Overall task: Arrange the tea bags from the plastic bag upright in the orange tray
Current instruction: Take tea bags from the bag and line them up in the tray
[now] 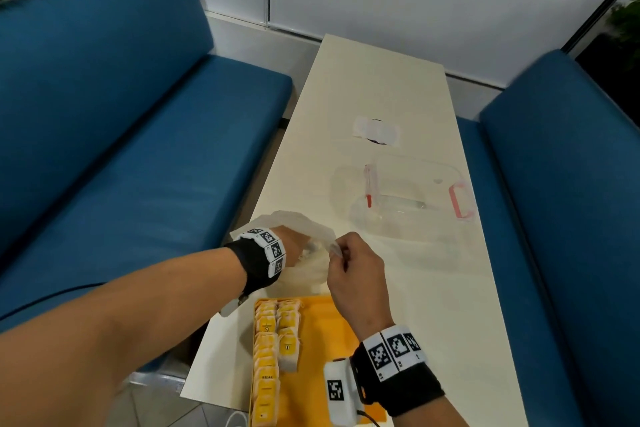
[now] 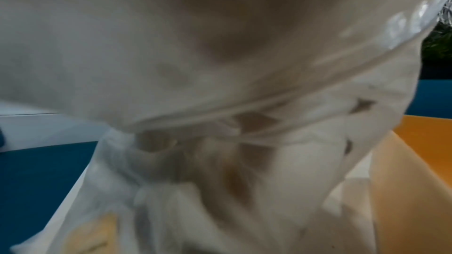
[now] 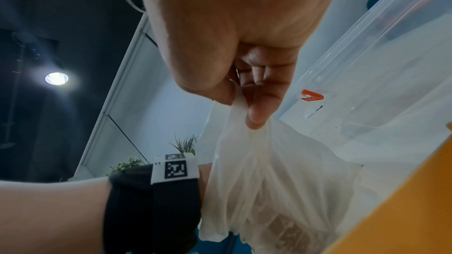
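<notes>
Two hands at plastic bag (image 1: 304, 250) | right hand (image 1: 353, 274) pinches rim | left hand (image 1: 292, 246) inside, grip unclear

"RELAX" on a tea bag (image 1: 266, 378)

We count one thin translucent plastic bag (image 1: 304, 246), one flat orange tray (image 1: 322, 385), one clear lidded plastic box (image 1: 412, 198), two blue benches (image 1: 114, 135), and two rows of yellow tea bags (image 1: 273, 354), too many to number.

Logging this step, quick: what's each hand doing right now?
Left hand: inside the bag, grip hidden, cannot tell.
Right hand: pinching the bag's edge.
</notes>
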